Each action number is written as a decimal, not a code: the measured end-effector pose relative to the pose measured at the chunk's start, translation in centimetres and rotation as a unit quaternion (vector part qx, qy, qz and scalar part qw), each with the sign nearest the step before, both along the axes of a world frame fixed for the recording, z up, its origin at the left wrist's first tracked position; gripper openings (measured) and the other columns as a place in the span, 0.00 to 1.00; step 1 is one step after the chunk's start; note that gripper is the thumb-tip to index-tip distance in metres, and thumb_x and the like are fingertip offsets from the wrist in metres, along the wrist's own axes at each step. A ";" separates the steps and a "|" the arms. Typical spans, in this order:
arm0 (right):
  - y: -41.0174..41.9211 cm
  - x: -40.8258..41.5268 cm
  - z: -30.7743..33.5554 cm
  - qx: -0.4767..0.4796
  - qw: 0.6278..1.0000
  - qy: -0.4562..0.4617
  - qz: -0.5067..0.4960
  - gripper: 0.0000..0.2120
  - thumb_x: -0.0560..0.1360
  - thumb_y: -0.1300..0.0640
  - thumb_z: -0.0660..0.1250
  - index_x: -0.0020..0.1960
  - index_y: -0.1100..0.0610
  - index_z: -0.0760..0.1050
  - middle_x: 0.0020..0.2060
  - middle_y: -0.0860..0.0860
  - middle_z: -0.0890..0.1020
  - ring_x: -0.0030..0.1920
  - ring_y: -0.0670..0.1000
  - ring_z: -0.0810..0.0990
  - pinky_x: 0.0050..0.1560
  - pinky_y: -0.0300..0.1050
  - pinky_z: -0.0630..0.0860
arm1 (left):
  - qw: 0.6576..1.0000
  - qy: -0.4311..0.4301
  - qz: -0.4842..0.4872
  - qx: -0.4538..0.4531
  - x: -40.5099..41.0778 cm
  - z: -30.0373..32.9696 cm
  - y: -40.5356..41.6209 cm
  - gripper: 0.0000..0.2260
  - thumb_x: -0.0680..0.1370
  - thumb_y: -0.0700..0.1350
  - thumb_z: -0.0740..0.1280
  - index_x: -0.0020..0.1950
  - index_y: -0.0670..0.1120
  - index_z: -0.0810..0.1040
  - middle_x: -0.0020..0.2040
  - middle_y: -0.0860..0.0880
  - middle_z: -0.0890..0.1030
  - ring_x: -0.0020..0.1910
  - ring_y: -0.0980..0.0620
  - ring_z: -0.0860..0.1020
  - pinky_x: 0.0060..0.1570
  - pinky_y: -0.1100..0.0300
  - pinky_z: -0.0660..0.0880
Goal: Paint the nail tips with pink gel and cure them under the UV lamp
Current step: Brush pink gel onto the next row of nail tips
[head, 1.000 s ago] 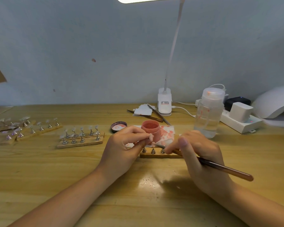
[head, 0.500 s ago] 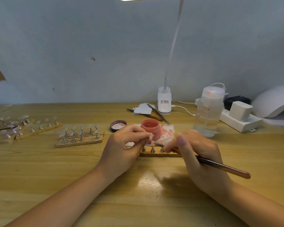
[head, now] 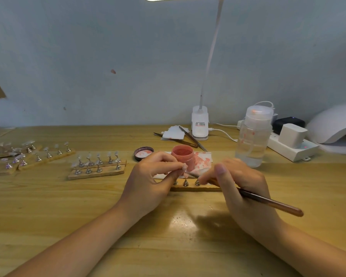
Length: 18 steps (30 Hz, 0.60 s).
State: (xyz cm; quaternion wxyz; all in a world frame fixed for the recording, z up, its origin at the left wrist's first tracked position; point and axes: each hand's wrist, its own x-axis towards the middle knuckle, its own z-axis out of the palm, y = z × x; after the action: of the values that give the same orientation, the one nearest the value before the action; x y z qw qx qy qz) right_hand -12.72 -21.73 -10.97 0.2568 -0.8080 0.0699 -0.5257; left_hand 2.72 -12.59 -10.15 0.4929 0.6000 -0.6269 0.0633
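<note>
My left hand point(head: 151, 178) pinches a small nail tip point(head: 184, 169) between thumb and forefinger, just in front of the open pink gel jar point(head: 183, 156). My right hand point(head: 240, 188) grips a brown brush point(head: 272, 203), whose thin front end points left at the nail tip. Below the hands lies a wooden strip point(head: 196, 189) with metal nail stands point(head: 185, 182). The jar's lid point(head: 143, 153) lies to its left. The white UV lamp point(head: 336, 126) sits at the far right.
More wooden strips with nail tips on stands point(head: 97, 164) point(head: 28, 154) lie at the left. A clear bottle point(head: 255, 136), a power strip with plugs point(head: 292, 144), a desk lamp base point(head: 200, 124), tweezers point(head: 192, 138) and a stained paper point(head: 203, 159) crowd the back.
Both hands stay at the nail tip with only slight shifts; the brush handle's back end sits a little higher than a second ago.
</note>
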 end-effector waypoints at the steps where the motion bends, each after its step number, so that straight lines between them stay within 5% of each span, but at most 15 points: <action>1: 0.0 -0.1 0.0 0.001 1.000 -0.010 0.005 0.25 0.80 0.46 0.51 0.38 0.55 0.80 0.34 0.44 0.81 0.39 0.39 0.78 0.45 0.40 0.73 | 1.000 0.003 0.000 0.000 0.0 0.0 0.0 0.11 0.70 0.32 0.71 0.49 0.45 0.82 0.42 0.52 0.80 0.45 0.58 0.76 0.42 0.71 0.72; 5: 0.0 0.1 0.1 -0.031 0.999 0.001 -0.019 0.22 0.80 0.48 0.52 0.41 0.57 0.81 0.35 0.48 0.82 0.40 0.45 0.79 0.43 0.49 0.76 | 1.000 0.008 0.002 0.006 -0.1 0.1 0.1 0.13 0.70 0.32 0.71 0.49 0.47 0.82 0.41 0.52 0.80 0.44 0.58 0.76 0.41 0.69 0.73; 9: -0.1 -0.1 -0.1 -0.021 1.000 -0.007 -0.009 0.26 0.80 0.46 0.50 0.37 0.56 0.80 0.33 0.45 0.81 0.38 0.40 0.77 0.43 0.41 0.72 | 1.000 0.018 0.011 0.014 -0.2 0.1 0.2 0.10 0.70 0.34 0.71 0.48 0.47 0.83 0.41 0.52 0.79 0.43 0.58 0.75 0.40 0.70 0.71; 14: -0.2 0.2 0.0 -0.057 0.998 0.001 -0.041 0.21 0.80 0.48 0.52 0.41 0.54 0.81 0.34 0.47 0.82 0.39 0.46 0.78 0.40 0.50 0.74 | 1.000 0.013 0.015 0.013 -0.2 0.1 0.2 0.11 0.70 0.34 0.72 0.48 0.47 0.82 0.40 0.52 0.79 0.43 0.58 0.75 0.39 0.71 0.70; 18: -0.1 -0.1 0.1 -0.039 0.999 -0.020 -0.021 0.25 0.80 0.47 0.51 0.37 0.55 0.80 0.33 0.43 0.80 0.37 0.40 0.76 0.43 0.43 0.71 | 1.000 0.012 0.014 0.007 -0.3 0.2 0.2 0.12 0.70 0.35 0.72 0.48 0.49 0.81 0.40 0.54 0.79 0.43 0.58 0.75 0.39 0.71 0.70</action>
State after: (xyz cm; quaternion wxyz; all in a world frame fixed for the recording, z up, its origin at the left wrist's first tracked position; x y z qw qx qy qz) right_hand -12.81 -21.87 -10.86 0.2156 -0.8052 0.0609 -0.5490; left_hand 2.44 -12.39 -9.97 0.4953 0.6128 -0.6129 0.0587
